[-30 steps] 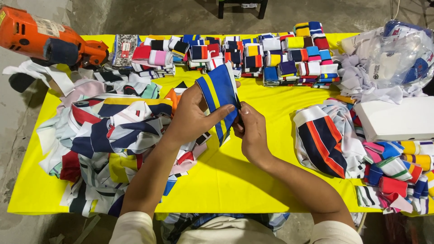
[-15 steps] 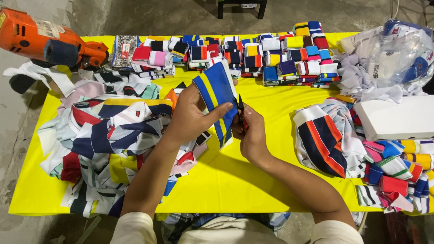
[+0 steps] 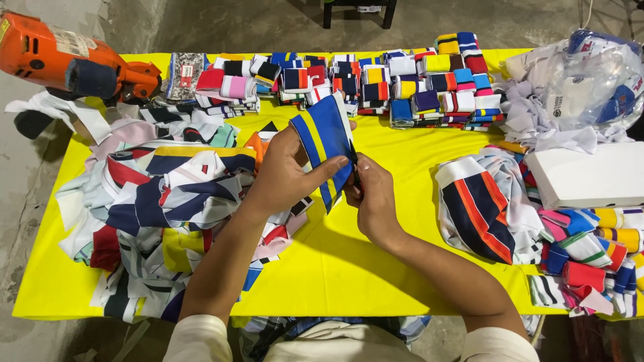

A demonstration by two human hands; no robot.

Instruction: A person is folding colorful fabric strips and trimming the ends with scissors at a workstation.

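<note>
Two hands: we hold one blue cloth strip [image 3: 327,144] with yellow stripes above the yellow table [image 3: 335,268].
Left hand [image 3: 288,171]: our thumb presses across the strip's front, our other fingers curl behind it, so the cloth is pinched.
Right hand [image 3: 373,198]: our fingertips pinch together at the strip's lower right edge; we cannot tell whether something small sits between them.
Left of us: loose heap of striped cloth pieces [image 3: 157,208], with an orange power tool [image 3: 64,64] at the table's far corner.
Far edge: rows of folded strips [image 3: 376,84].
Right of us: white box [image 3: 582,175] just beside a striped pile [image 3: 479,204].
</note>
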